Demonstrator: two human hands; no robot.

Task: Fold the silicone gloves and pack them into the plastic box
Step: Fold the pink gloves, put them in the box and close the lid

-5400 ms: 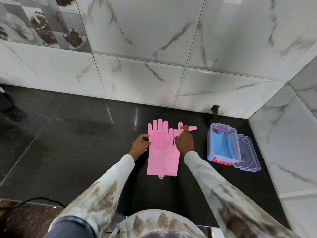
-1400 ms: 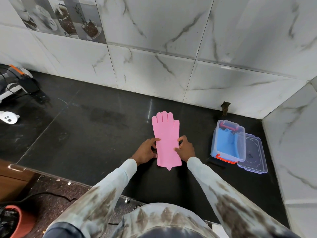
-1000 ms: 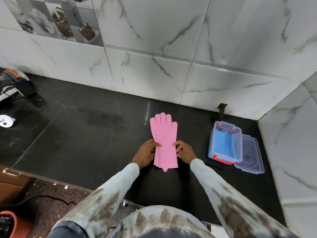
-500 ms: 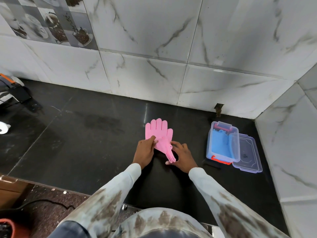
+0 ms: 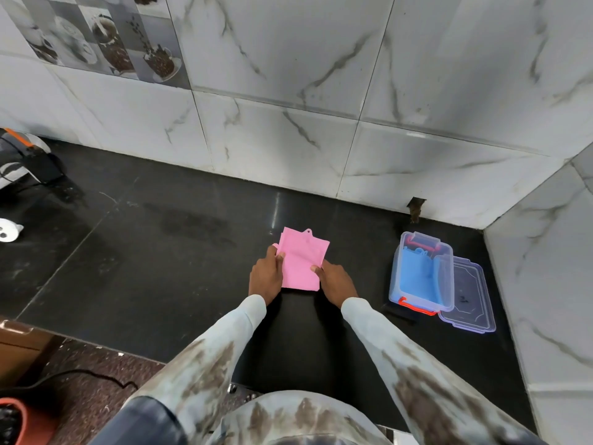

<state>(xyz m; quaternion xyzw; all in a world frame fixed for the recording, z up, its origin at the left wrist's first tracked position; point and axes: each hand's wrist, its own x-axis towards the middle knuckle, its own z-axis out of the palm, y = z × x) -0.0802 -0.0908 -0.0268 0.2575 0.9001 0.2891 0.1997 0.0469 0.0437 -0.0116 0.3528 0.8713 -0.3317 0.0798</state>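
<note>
The pink silicone gloves (image 5: 301, 259) lie folded in half on the black counter, cuff end with its small hanging loop pointing toward the wall. My left hand (image 5: 267, 274) grips the folded stack's left edge, thumb on top. My right hand (image 5: 333, 278) holds its lower right edge. To the right stands the clear plastic box (image 5: 422, 274) with red latches; blue gloves (image 5: 417, 273) lie inside it. The fingers of the pink gloves are hidden under the fold.
The box's clear lid (image 5: 469, 297) lies flat against its right side. Marble-tiled walls close the counter at the back and right. A white gadget (image 5: 9, 230) and a dark appliance (image 5: 29, 162) sit at far left. The counter's front edge runs below my arms.
The pink gloves lay stretched out flat with fingers toward the wall; both hands have folded the cuff end over the fingers, and the stack is now half as long.
</note>
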